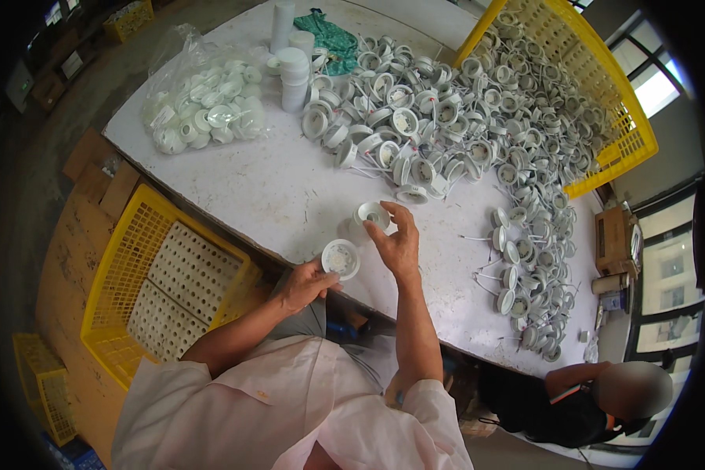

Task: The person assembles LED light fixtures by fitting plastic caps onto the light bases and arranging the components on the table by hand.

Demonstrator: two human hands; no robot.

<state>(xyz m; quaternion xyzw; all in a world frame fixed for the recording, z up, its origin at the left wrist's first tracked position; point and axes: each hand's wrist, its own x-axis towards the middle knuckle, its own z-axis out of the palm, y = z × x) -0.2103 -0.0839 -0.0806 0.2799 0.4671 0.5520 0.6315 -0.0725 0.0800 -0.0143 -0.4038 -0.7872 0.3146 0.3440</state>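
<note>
My left hand (301, 285) is closed on a round white lamp housing (341, 258), tilted so its open face with a pale disc inside shows. To its right, my right hand (398, 243) has thumb and forefinger at the rim of a white round cover (370, 211). That cover sits at the table's near side, and whether it is one piece or a small stack I cannot tell. Beyond both hands lies a large heap of similar white lamp housings (403, 121), several with thin wires.
On the white table (266, 188) are a clear bag of white covers (207, 106), stacked white covers (294, 78) and green plastic (329, 43). A tipped yellow crate (638, 117) borders the heap. Another yellow crate (125, 282) stands left of me. A person (556, 399) sits at right.
</note>
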